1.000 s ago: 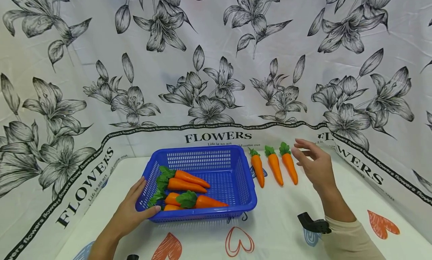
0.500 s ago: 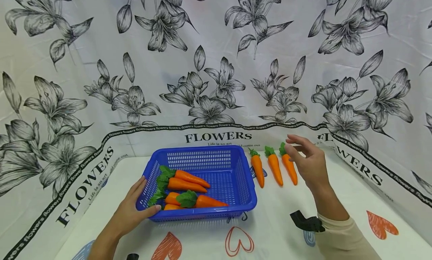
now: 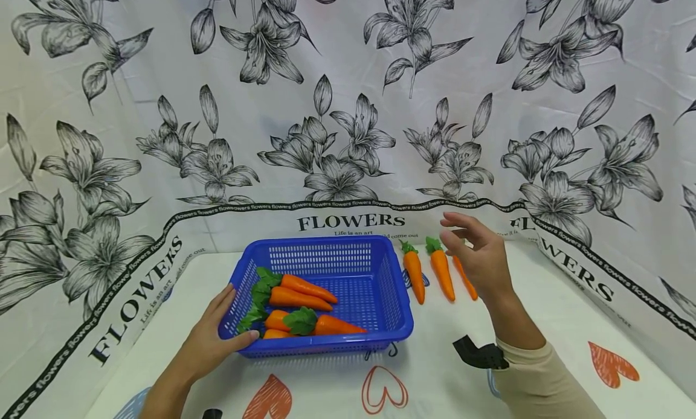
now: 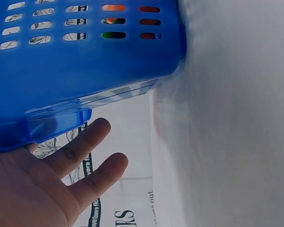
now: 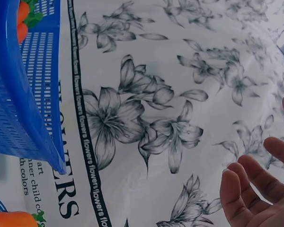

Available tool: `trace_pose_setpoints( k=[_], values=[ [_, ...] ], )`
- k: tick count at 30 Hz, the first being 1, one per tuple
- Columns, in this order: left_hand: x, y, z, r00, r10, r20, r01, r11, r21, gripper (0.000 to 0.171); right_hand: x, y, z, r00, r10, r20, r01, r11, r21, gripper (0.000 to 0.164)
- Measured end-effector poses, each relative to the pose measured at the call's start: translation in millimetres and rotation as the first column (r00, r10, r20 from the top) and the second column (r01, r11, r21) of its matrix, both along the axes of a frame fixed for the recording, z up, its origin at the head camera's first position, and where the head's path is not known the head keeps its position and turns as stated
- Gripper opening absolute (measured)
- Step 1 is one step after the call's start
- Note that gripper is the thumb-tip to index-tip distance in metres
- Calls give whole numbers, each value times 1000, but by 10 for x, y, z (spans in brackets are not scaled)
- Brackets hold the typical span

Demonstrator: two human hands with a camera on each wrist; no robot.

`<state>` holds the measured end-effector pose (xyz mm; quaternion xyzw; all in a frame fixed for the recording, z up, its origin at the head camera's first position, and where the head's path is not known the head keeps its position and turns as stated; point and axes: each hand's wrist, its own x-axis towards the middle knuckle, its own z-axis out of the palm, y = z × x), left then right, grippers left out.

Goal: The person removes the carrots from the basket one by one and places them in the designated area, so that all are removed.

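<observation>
Basket (image 3: pixel 350 292) between 2 hands (image 3: pixel 209 340) (image 3: pixel 478 256)

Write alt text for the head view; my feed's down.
Right hand, apparently empty, partly hides the rightmost of three orange carrots lying side by side on a white table. To their left, the left hand touches the near-left corner of a blue basket holding more carrots, bunched leftward.

Right fingers (image 3: pixel 463 221) curve loosely (left fingers (image 4: pixel 84 145) extend, apart).
</observation>
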<state>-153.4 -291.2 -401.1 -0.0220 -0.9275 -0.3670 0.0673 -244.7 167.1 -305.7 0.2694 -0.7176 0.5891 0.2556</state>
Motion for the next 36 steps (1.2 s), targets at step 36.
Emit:
trace_pose_setpoints(
  k=[36],
  values=[
    [5,-15,-4,1000,-6,-1,6,1000,-10,100,-517,-876,13,959,253,127,-260,965,45,41]
  ],
)
